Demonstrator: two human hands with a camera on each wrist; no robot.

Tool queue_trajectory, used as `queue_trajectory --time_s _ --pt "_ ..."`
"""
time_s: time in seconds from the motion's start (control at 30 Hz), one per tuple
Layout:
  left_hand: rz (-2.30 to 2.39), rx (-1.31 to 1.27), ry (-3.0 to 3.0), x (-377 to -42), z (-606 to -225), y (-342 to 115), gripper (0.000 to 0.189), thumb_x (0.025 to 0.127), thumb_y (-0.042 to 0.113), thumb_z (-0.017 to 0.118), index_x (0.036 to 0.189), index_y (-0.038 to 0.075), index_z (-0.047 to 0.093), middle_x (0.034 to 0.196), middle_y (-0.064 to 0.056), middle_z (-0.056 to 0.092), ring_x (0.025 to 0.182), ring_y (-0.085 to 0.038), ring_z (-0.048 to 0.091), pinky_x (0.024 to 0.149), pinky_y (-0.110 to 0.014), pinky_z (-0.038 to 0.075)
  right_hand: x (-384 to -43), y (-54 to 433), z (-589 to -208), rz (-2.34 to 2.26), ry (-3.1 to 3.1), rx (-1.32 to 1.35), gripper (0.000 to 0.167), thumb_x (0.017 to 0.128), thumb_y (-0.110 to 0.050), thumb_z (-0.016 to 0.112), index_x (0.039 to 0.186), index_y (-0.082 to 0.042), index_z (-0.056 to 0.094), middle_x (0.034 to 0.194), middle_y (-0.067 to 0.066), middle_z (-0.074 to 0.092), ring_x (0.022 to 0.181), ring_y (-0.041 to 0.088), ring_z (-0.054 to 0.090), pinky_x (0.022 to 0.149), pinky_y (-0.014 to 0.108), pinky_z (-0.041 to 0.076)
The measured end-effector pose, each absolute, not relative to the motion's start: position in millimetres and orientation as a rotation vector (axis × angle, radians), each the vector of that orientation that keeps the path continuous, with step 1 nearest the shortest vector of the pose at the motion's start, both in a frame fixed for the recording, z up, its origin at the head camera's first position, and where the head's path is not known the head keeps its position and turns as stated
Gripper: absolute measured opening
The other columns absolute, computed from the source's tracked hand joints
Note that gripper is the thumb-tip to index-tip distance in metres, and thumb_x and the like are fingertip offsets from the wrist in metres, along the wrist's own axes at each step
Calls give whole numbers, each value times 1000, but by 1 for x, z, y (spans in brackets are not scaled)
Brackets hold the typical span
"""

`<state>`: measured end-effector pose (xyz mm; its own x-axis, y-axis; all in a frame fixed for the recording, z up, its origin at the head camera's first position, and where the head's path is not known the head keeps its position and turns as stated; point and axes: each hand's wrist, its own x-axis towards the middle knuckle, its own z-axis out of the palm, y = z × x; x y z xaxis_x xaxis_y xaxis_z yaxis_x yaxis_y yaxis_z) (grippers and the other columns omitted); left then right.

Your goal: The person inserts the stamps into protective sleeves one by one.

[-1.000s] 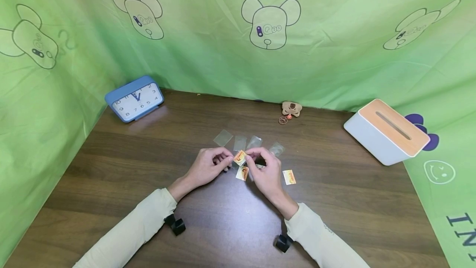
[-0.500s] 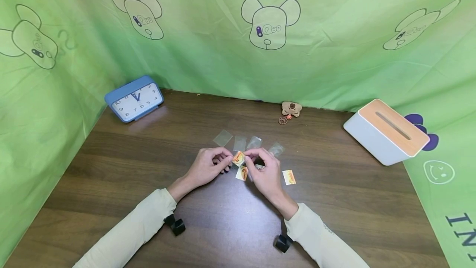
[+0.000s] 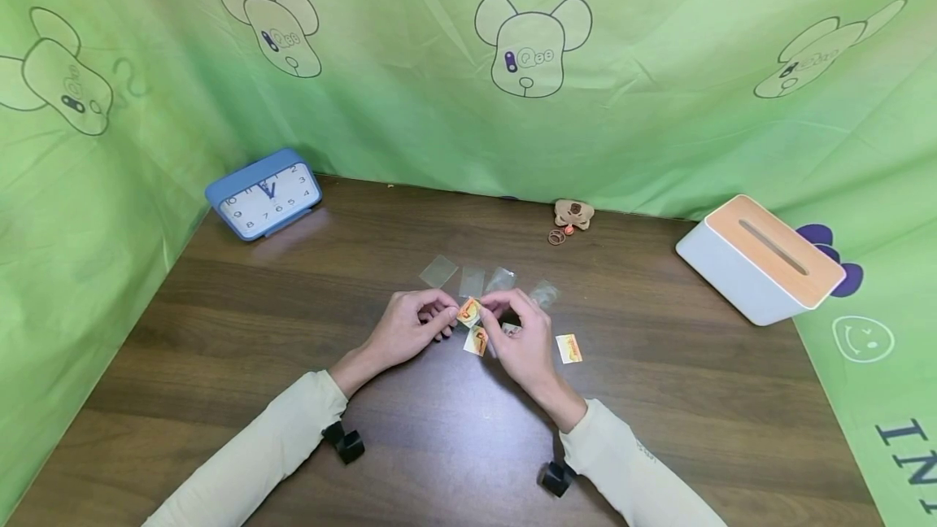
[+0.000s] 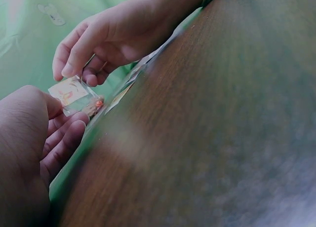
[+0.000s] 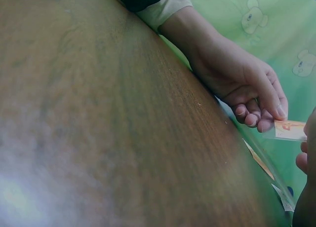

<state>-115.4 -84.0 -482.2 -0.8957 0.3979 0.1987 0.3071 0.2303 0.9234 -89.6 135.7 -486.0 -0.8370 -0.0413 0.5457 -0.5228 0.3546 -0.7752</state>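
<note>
A small yellow-and-white picture card (image 3: 469, 312) partly in a clear plastic sleeve (image 4: 89, 97) is held up between both hands. My left hand (image 3: 413, 325) pinches one side between thumb and forefinger. From the other side my right hand (image 3: 521, 336) pinches the card's edge with thumb and index finger. Directly below, a second picture card (image 3: 476, 341) lies on the table, near the fingers. Another small card (image 3: 512, 329) shows partly beneath the right hand, mostly hidden by it. To the right of that hand lies a yellow-and-white card (image 3: 568, 348).
Beyond the hands, several clear sleeves (image 3: 439, 272) lie spread on the wooden table (image 3: 366, 234). A blue clock (image 3: 267, 193) stands at back left. A brown plush keychain (image 3: 574, 215) lies at the back, and a tissue box (image 3: 761, 259) stands on the right. Green cloth (image 3: 410, 120) hangs behind.
The held card has shifted slightly to the left, toward the left hand. The right fingertips have moved a little with it; the things on the table stay put.
</note>
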Motion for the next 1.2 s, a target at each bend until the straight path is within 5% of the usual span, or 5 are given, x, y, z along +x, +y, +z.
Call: queue_trajectory --time_s 1.2 --pt "1724 724 2431 -116 -483 -83 8 101 8 82 105 1 80 84 -2 77 69 -9 71 63 -27 62 -89 134 -488 1537 -2210 495 24 87 7 88 104 -9 82 89 2 76 79 15 69 71 47 61"
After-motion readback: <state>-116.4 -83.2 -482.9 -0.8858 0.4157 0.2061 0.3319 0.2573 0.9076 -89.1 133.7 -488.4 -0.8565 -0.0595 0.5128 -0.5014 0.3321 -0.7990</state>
